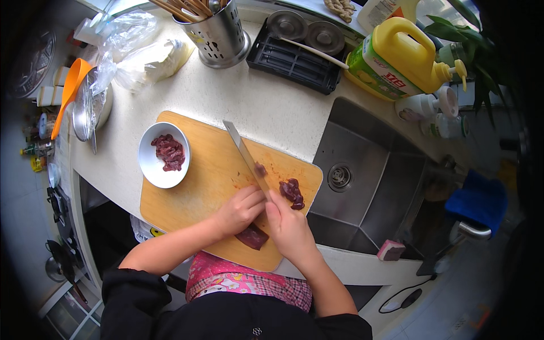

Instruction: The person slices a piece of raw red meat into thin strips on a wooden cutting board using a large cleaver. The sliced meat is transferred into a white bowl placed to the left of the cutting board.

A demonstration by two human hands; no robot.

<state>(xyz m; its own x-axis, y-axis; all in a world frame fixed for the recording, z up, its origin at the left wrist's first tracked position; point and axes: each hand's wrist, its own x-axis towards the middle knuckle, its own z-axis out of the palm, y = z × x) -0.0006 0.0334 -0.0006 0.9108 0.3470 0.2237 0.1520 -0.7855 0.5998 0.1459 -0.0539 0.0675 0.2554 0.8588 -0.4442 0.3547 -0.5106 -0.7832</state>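
Note:
My right hand (288, 229) grips a kitchen knife (245, 154), its blade slanting up and to the left across the wooden cutting board (209, 198). Close beside the blade, my left hand (242, 208) is closed with curled fingers over a piece of dark red raw meat (253, 237), part of which sticks out below the hand. To the right of the knife lies a small heap of cut meat slices (291, 193), and a single slice (260, 169) is by the blade. A white bowl (145, 161) holding sliced meat (169, 152) stands on the board's left part.
A steel sink (362, 175) adjoins the board's right side, with a sponge (391, 250) on its front edge. Along the back are a utensil holder (218, 37), a black rack (292, 59) and a yellow detergent jug (396, 54). Plastic bags (144, 62) and a covered bowl (101, 107) sit left.

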